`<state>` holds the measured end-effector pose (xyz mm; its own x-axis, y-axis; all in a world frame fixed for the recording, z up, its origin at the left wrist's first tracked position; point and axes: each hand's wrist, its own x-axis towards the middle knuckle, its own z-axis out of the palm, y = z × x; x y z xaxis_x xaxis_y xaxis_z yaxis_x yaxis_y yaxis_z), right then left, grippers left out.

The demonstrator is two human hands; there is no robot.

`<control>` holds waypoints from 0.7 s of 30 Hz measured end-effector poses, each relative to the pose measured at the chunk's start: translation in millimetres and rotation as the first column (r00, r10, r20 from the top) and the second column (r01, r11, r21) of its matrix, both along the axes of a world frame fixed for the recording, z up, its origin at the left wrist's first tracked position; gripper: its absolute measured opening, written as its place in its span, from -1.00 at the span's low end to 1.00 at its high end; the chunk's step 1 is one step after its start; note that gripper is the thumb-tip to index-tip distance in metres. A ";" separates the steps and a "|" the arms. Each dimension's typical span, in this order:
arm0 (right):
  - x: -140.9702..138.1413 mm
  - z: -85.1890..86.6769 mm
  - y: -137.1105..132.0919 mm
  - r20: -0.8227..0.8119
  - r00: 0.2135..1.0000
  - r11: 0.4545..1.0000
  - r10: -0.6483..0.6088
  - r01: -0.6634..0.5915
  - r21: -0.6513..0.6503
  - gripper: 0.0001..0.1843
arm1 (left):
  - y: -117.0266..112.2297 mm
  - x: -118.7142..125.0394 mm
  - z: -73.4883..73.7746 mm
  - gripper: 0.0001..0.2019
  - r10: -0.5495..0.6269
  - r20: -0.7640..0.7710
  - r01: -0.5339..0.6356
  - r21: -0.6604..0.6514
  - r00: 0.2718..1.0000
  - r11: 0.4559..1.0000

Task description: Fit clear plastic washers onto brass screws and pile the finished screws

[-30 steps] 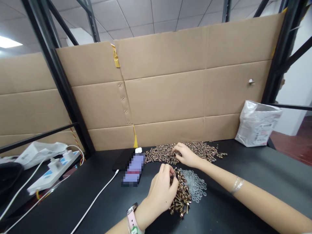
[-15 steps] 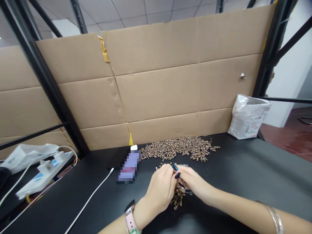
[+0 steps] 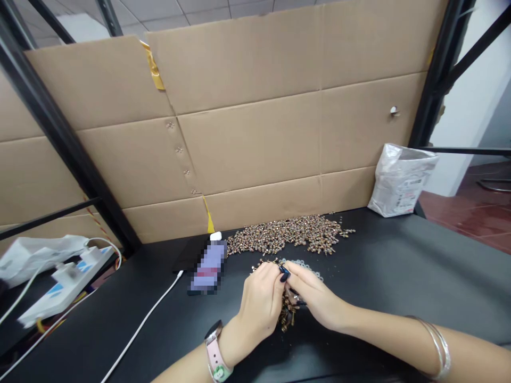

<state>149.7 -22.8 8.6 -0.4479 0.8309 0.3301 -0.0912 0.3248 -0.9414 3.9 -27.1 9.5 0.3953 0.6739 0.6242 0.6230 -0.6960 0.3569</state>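
Observation:
My left hand and my right hand meet over the table, fingers curled and fingertips pressed together. Whatever they pinch is too small and too covered to make out. Just beneath them lies a small heap of brass-coloured screws, partly hidden by the hands. Behind my right hand, pale ring-shaped washers are spread on the black surface. Farther back stretches a large pile of similar screws.
A phone with a blurred screen lies left, near a white cable. A white power strip is at far left. A cardboard wall closes the back, and a white plastic bag stands at back right.
The view has shifted slightly, so most things sit a little higher and further left. Both hands remain together over the small heap, and more washers show behind the right hand.

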 end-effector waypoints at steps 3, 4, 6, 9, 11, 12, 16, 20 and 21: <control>5.0 -1.7 0.4 0.153 0.979 0.948 -0.138 0.086 0.305 -0.71 | -2.5 2.5 -0.9 -0.71 -0.023 0.078 0.027 -0.051 0.997 0.998; 6.0 -2.2 0.4 0.167 0.974 0.929 -0.151 0.082 0.360 -0.72 | -3.6 3.6 -0.8 -0.71 -0.029 0.100 0.036 -0.068 0.995 0.997; 7.3 -3.2 0.4 0.164 0.977 0.902 -0.139 0.056 0.428 -0.73 | -6.2 5.8 -0.4 -0.70 -0.039 0.135 0.051 -0.089 0.990 0.995; 8.3 -4.2 0.0 0.143 0.983 0.870 -0.117 0.032 0.493 -0.74 | -10.1 8.5 0.6 -0.70 -0.049 0.194 0.074 -0.120 0.980 0.990; 8.3 -4.3 -0.4 0.125 0.986 0.854 -0.113 0.032 0.520 -0.73 | -11.2 8.7 0.9 -0.70 -0.050 0.221 0.082 -0.136 0.974 0.987; 7.8 -4.2 -0.7 0.110 0.988 0.854 -0.111 0.038 0.519 -0.72 | -11.1 8.2 0.8 -0.70 -0.049 0.211 0.077 -0.127 0.976 0.989; 2.5 -3.7 -0.4 0.029 0.995 0.935 -0.095 0.080 0.346 -0.69 | -7.1 3.9 -1.4 -0.72 -0.027 0.010 0.027 0.012 1.000 1.000; -2.4 -8.2 1.0 -0.047 0.997 0.997 -0.064 0.066 0.032 -0.69 | -2.9 2.7 -4.5 -0.74 0.002 -0.126 0.009 0.088 0.992 0.996; -2.6 -10.0 0.7 -0.061 0.997 0.998 -0.050 0.047 -0.036 -0.70 | -2.3 3.1 -5.2 -0.73 0.007 -0.126 0.005 0.094 0.992 0.996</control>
<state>147.1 -22.1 -1.4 -0.3864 0.8626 0.3266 -0.1346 0.2976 -0.9452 7.0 -29.4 4.3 0.4741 0.6147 0.6304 0.6593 -0.7224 0.2086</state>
